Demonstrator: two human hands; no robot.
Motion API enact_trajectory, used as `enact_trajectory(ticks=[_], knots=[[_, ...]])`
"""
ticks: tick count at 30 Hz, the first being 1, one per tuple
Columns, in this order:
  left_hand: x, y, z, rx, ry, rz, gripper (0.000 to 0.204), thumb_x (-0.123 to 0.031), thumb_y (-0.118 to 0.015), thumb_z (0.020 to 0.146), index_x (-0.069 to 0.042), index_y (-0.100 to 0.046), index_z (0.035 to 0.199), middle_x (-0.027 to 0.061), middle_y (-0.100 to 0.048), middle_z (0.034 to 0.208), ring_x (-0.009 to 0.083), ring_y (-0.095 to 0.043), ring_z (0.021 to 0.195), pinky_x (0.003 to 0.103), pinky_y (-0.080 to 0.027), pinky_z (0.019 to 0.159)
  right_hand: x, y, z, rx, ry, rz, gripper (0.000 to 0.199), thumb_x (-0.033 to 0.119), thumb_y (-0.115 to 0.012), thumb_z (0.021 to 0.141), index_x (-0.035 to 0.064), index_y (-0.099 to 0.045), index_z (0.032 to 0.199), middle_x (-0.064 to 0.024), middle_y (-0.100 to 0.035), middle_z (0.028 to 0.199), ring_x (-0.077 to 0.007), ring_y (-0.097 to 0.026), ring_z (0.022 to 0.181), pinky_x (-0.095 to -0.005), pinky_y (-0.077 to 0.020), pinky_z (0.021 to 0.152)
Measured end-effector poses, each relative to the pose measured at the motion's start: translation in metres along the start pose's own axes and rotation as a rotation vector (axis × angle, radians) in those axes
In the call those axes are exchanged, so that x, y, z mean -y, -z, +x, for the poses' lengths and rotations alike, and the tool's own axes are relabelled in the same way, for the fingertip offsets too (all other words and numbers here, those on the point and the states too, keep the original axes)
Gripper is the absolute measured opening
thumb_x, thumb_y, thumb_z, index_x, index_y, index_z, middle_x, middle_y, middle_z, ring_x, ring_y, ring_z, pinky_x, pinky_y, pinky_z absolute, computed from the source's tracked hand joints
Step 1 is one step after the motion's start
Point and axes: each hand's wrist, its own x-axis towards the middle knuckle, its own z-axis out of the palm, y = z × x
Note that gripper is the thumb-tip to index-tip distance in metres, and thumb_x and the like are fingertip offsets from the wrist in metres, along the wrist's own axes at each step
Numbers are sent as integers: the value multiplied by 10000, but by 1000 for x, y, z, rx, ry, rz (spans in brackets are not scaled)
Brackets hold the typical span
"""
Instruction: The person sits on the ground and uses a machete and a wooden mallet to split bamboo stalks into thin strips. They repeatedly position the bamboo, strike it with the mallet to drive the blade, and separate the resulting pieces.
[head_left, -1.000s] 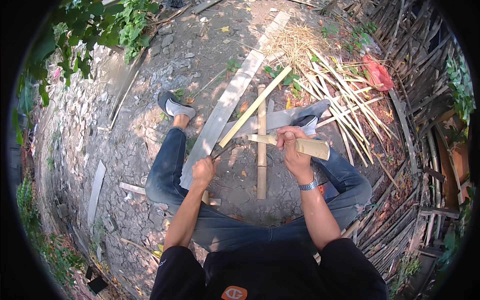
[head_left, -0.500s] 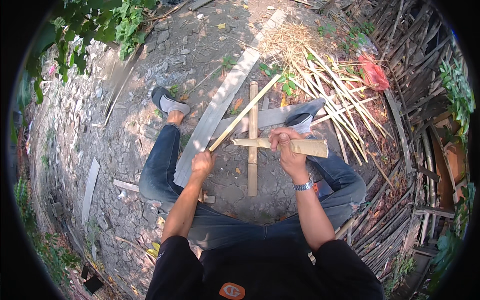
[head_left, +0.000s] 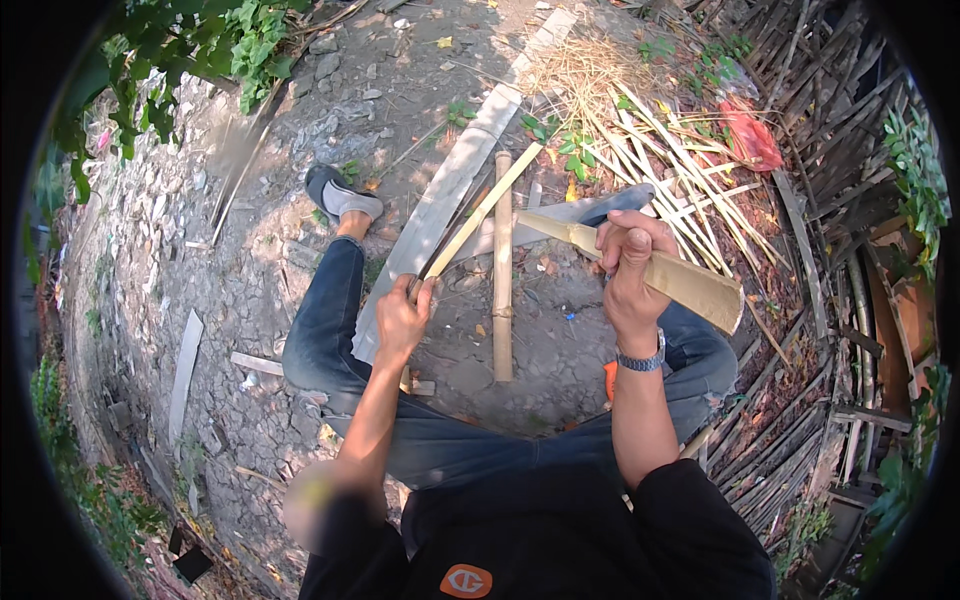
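My left hand is closed on the near end of a long pale bamboo strip. The strip slants up and to the right, its far part passing in front of a round bamboo pole that lies between my legs. Over my right knee, my right hand grips the middle of a tapering tan piece of split bamboo. Its narrow end points up and left toward the pole; the broad, cut end sticks out to the right of my hand. A metal-band watch is on my right wrist.
A grey plank runs from my left knee to the far side. Cut bamboo strips lie heaped at the far right, near a red plastic bag. Stacked sticks line the right side. My feet rest on cracked soil.
My right hand has moved right with the split bamboo piece, whose broad end now tilts down to the right. My left hand and the strip have shifted only slightly.
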Motion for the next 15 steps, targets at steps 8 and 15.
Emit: enact_trajectory(ticks=[8,15], knots=[[85,-61,-22,256,-63,496,383,-371,-670,974,-9,-690,1098,280,-711,809,482,-715,811,548,-572,727,37,3,18,-10,-7,124,329,318,-525,1095,11,-634,1144,14,-422,620,-101,-403,558,-328,-447,618],[18,-29,-9,-12,36,292,334,-349,-656,996,-16,-648,1026,223,-724,785,450,-715,750,517,-560,699,62,38,36,-65,148,50,331,316,-502,1103,19,-625,1184,38,-364,622,-79,-368,566,-306,-428,628]])
